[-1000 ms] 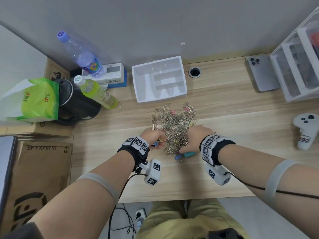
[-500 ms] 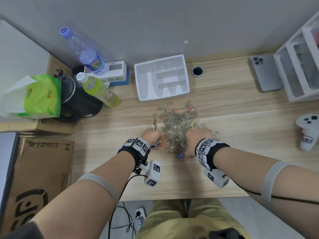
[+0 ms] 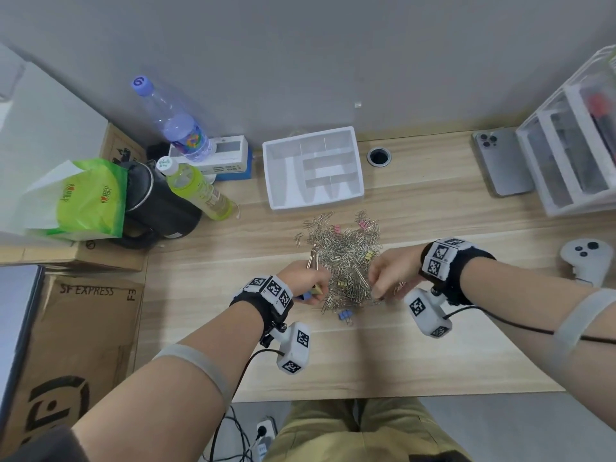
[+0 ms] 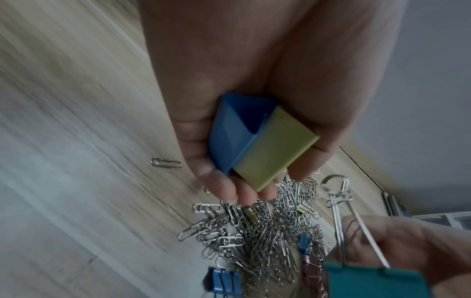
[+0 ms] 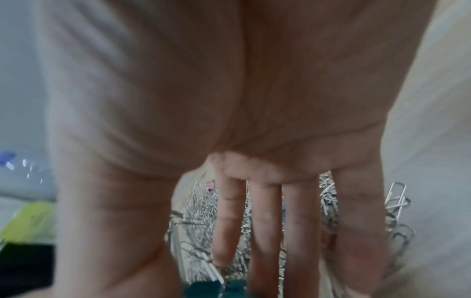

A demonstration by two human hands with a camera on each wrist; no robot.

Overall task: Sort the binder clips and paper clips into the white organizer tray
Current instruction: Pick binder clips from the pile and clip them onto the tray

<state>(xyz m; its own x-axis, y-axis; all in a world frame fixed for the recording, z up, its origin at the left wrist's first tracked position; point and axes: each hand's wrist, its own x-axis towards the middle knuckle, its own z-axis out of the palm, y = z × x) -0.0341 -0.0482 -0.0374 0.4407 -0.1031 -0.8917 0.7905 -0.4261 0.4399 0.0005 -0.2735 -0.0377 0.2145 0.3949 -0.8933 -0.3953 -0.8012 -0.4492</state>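
The wooden desk [image 3: 433, 345] carries the white organizer tray [image 3: 311, 166] at its far edge near the wall, long side running left to right, compartments showing only white; bare wood lies on the near side of the desk toward its front edge. Just near of the tray sprawls the pile of paper clips [image 3: 343, 258], with small pink, yellow and blue binder clips mixed in; how many lie buried cannot be made out. The left hand [image 3: 305, 278] sits at the pile's left edge, fingers curled round a blue binder clip [image 4: 234, 131] and a yellow binder clip [image 4: 275, 151] pressed side by side in the palm; their wire handles are hidden in that view. The right hand [image 3: 391, 273] is at the pile's right edge, and in the left wrist view it pinches the wire handles of a teal binder clip [image 4: 369, 282], body cut off by the frame. The right wrist view is blurred, fingers pointing down into the clips. A small blue binder clip [image 3: 345, 315] lies alone near of the pile.
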